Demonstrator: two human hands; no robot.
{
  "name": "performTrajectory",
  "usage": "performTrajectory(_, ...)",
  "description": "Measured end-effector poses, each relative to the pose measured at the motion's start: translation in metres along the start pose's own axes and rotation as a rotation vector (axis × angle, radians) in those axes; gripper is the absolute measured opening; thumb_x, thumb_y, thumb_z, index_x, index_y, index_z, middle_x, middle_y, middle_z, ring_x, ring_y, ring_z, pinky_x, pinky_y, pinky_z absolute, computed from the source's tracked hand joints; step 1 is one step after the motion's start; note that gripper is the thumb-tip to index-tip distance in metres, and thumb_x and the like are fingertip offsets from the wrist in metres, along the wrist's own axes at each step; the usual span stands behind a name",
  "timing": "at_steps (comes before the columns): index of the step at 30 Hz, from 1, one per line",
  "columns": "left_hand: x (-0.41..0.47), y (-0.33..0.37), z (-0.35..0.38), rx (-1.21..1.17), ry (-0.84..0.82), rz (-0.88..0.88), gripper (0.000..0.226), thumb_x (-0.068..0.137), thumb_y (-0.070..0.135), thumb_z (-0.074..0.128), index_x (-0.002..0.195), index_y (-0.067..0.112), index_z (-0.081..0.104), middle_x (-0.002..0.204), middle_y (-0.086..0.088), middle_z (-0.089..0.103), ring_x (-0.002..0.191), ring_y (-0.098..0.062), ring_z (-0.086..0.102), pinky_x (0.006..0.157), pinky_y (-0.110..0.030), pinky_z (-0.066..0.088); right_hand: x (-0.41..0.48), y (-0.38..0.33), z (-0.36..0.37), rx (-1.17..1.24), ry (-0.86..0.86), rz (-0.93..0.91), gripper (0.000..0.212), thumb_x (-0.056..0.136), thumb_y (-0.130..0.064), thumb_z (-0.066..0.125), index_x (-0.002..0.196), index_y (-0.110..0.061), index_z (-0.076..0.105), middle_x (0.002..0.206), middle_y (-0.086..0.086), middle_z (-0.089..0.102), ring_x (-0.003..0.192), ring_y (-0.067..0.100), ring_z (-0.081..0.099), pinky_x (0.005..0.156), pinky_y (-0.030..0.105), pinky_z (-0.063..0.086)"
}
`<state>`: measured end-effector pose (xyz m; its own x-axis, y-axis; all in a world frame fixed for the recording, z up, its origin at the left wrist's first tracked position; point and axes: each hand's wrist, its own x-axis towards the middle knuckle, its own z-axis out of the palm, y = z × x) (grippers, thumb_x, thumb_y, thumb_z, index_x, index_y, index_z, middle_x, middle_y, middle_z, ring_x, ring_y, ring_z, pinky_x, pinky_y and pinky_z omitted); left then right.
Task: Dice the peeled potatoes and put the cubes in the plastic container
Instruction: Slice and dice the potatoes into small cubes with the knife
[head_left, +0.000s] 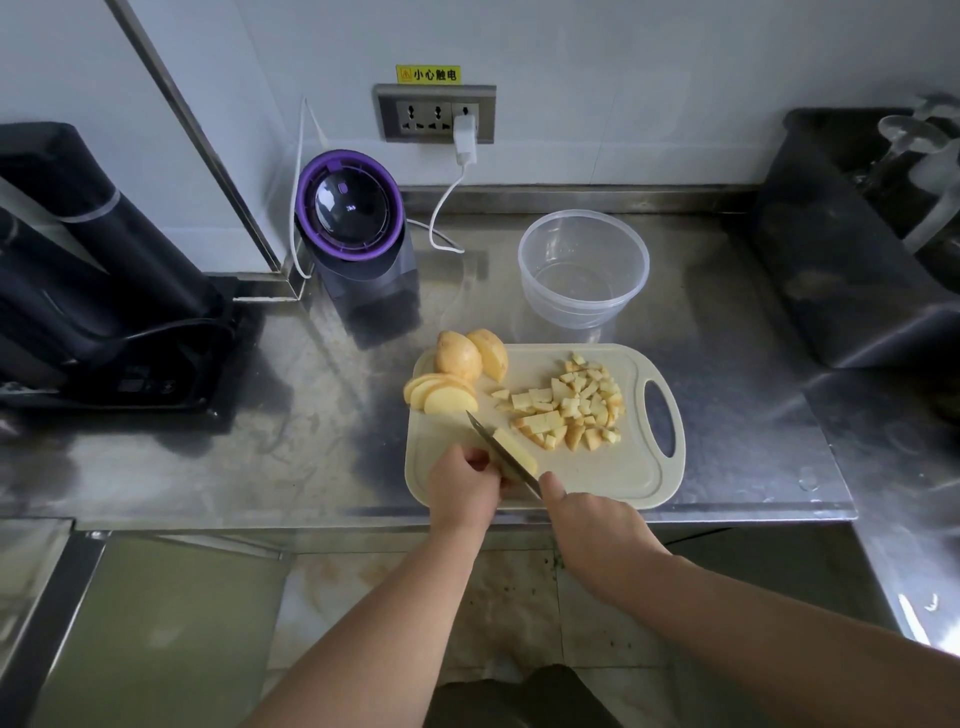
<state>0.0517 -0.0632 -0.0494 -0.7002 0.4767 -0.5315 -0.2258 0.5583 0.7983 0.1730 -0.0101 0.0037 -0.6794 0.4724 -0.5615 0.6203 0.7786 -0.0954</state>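
A beige cutting board (613, 475) lies on the steel counter. My left hand (462, 491) pins a stack of potato slices (517, 454) at the board's near left. My right hand (597, 525) grips a knife (498, 449) whose blade rests across that stack. A pile of potato cubes (569, 408) sits right of centre on the board. Fanned slices (441, 395) and potato halves (470, 356) lie at the board's far left corner. The clear plastic container (584, 270) stands empty just behind the board.
A purple-rimmed appliance (353, 228) stands at the back left with a white cable running to a wall socket (436, 114). A black machine (98, 270) fills the left side. A dark bin (852, 234) sits at the right. The counter's front edge (363, 522) runs below the board.
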Motion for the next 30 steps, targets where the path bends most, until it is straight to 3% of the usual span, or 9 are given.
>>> performTrajectory(6,0.000,-0.001,0.000,0.037,0.010,-0.001,0.023,0.090,0.010,0.060,0.077,0.027,0.053,0.089,-0.007,0.068,0.088,-0.029,0.068,0.084,-0.045,0.057,-0.006,0.005,-0.003,0.109,-0.011,0.030,0.047,0.098,-0.005,0.045,0.136,-0.021,0.023,0.078,-0.001,0.048,0.066,0.012,0.052,0.052,0.021,0.043)
performTrajectory(9,0.000,-0.001,0.001,0.109,0.017,0.043,0.004,0.091,0.011,0.061,0.093,0.014,0.060,0.092,-0.010,0.069,0.089,-0.028,0.068,0.079,-0.035,0.057,-0.016,0.009,-0.008,0.132,0.043,0.015,0.046,0.098,-0.006,0.043,0.134,-0.023,0.021,0.082,0.000,0.052,0.062,0.012,0.051,0.054,0.022,0.042)
performTrajectory(11,0.002,-0.003,0.003,0.158,0.017,0.055,0.018,0.094,0.011,0.056,0.111,0.005,0.060,0.096,-0.011,0.069,0.087,-0.025,0.069,0.076,-0.035,0.058,-0.019,0.013,-0.014,0.112,0.095,0.001,0.043,0.098,-0.008,0.042,0.132,-0.023,0.021,0.083,0.001,0.054,0.060,0.014,0.050,0.057,0.026,0.043)
performTrajectory(14,0.002,0.000,-0.003,0.265,0.000,0.123,0.027,0.095,0.011,0.049,0.120,0.006,0.058,0.105,-0.006,0.067,0.092,-0.022,0.068,0.080,-0.039,0.057,-0.017,0.021,-0.025,0.115,0.166,0.026,0.035,0.097,-0.007,0.039,0.125,-0.021,0.023,0.081,0.003,0.056,0.064,0.023,0.055,0.058,0.034,0.046)
performTrajectory(17,0.003,0.011,-0.019,0.718,-0.040,0.459,0.039,0.093,0.017,0.054,0.132,0.018,0.050,0.130,0.002,0.051,0.111,-0.018,0.057,0.083,-0.027,0.050,-0.013,0.032,-0.034,0.110,0.219,0.056,0.035,0.098,-0.007,0.037,0.129,-0.018,0.025,0.073,0.002,0.052,0.062,0.024,0.055,0.054,0.033,0.045)
performTrajectory(19,0.009,0.024,-0.025,1.120,-0.159,0.766,0.050,0.091,0.022,0.055,0.139,0.023,0.042,0.140,0.003,0.040,0.124,-0.019,0.045,0.096,-0.032,0.046,-0.014,0.039,-0.038,0.126,0.264,0.065,0.030,0.101,-0.014,0.033,0.131,-0.016,0.032,0.077,0.000,0.050,0.067,0.023,0.057,0.058,0.033,0.045)
performTrajectory(21,0.017,0.035,-0.024,1.431,-0.293,0.952,0.053,0.091,0.023,0.051,0.142,0.020,0.037,0.144,-0.001,0.038,0.129,-0.023,0.038,0.103,-0.037,0.038,-0.016,0.044,-0.039,0.152,0.295,0.082,0.028,0.102,-0.020,0.030,0.128,-0.017,0.038,0.083,0.001,0.050,0.076,0.026,0.060,0.066,0.036,0.048)
performTrajectory(25,0.026,0.051,-0.014,1.729,-0.376,1.118,0.047,0.091,0.022,0.050,0.137,0.014,0.040,0.140,-0.006,0.042,0.128,-0.027,0.039,0.100,-0.038,0.032,-0.018,0.048,-0.035,0.181,0.289,0.105,0.029,0.102,-0.022,0.030,0.129,-0.017,0.039,0.083,0.002,0.050,0.072,0.023,0.054,0.068,0.037,0.049)
performTrajectory(30,0.030,0.061,-0.005,1.880,-0.464,1.138,0.050,0.089,0.022,0.054,0.136,0.009,0.040,0.140,-0.009,0.043,0.129,-0.029,0.040,0.101,-0.038,0.035,-0.020,0.051,-0.030,0.188,0.292,0.108,0.031,0.102,-0.020,0.032,0.132,-0.018,0.037,0.078,0.002,0.045,0.066,0.019,0.052,0.061,0.032,0.045)
